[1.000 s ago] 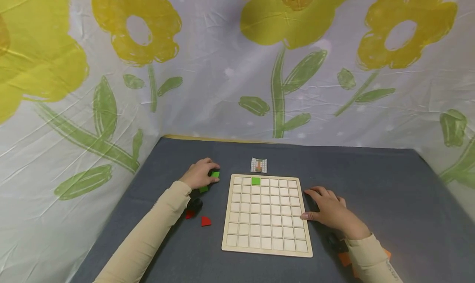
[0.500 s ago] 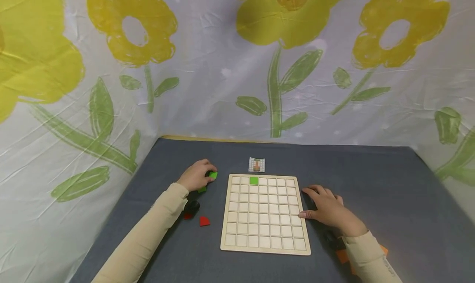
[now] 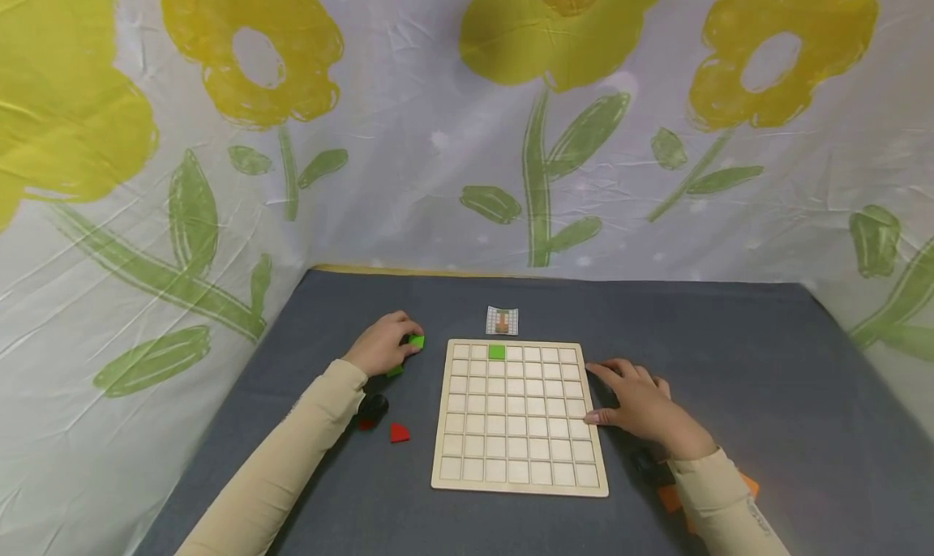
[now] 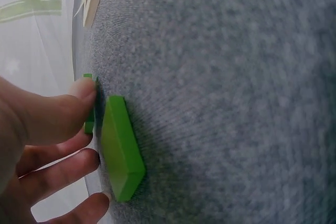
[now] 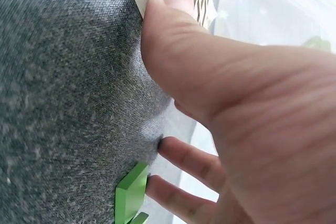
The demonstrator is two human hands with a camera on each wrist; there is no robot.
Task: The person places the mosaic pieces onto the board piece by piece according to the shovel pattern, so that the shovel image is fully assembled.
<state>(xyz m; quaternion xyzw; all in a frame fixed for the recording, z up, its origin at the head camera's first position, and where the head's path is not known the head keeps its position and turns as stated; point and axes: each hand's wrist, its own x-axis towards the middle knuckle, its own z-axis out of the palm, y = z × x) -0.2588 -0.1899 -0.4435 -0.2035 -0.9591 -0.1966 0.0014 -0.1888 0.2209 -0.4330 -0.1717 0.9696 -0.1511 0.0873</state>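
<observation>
My left hand [image 3: 378,345] pinches a green square tile [image 3: 417,341] between thumb and fingers, left of the wooden grid board [image 3: 520,489]. Just below that hand lies a second green tile [image 3: 395,370], nearer to the camera in the left wrist view, where this green tile [image 4: 118,153] rests flat on the cloth. My right hand [image 3: 642,402] rests at the board's right edge, its thumb on the rim and the other fingers spread loosely. One green tile [image 3: 497,352] fills a cell in the board's top row. Under the right hand, the right wrist view shows a green piece [image 5: 131,195].
Two red pieces lie left of the board, one a quarter-round tile [image 3: 399,433]. Orange tiles [image 3: 670,498] sit partly hidden beneath the right sleeve. A small printed pattern card [image 3: 502,321] lies behind the board on the dark cloth [image 3: 350,499]. A flowered curtain [image 3: 409,175] stands behind.
The head view has drifted slightly, shifting everything a little to the left. Both hands keep their places against the board and the tile.
</observation>
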